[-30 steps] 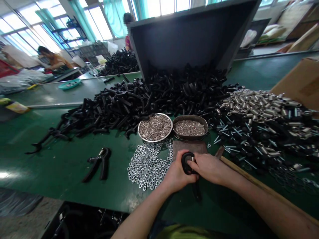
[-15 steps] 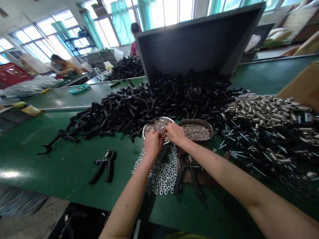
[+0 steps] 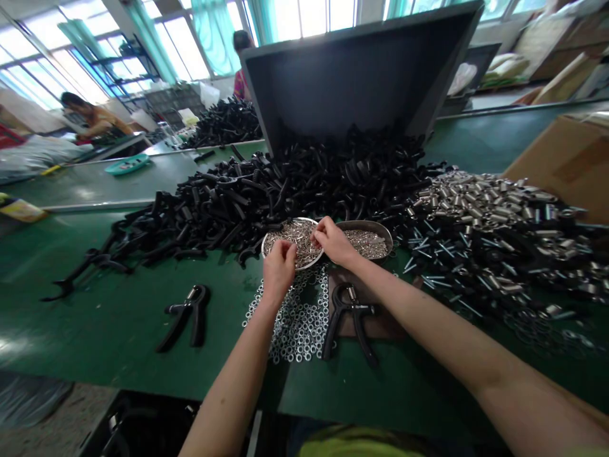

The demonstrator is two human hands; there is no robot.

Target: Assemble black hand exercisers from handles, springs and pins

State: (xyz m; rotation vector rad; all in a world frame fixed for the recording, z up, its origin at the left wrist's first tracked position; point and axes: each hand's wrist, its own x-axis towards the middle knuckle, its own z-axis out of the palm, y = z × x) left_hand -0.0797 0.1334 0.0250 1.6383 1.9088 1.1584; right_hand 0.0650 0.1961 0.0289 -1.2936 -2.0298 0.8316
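My left hand is over the near edge of a white-rimmed bowl of small metal pins, thumb and fingers pinched together. Across from it, my right hand pinches over the bowl's right side, near an oval metal tin of small metal parts. Whatever lies between the fingertips of each hand is too small to make out. Below the bowl spread many loose metal nuts. A black spring hand grip rests by a brown board; another hand grip lies to the left.
Black handles are heaped behind the bowl, before a tipped grey bin. Springs and bolts pile up at the right, near a cardboard box. Two people are farther back, one at the left.
My hands have moved apart over the bowl, the left one drawing back toward me. The whole view has shifted slightly, so the table's things appear farther left.
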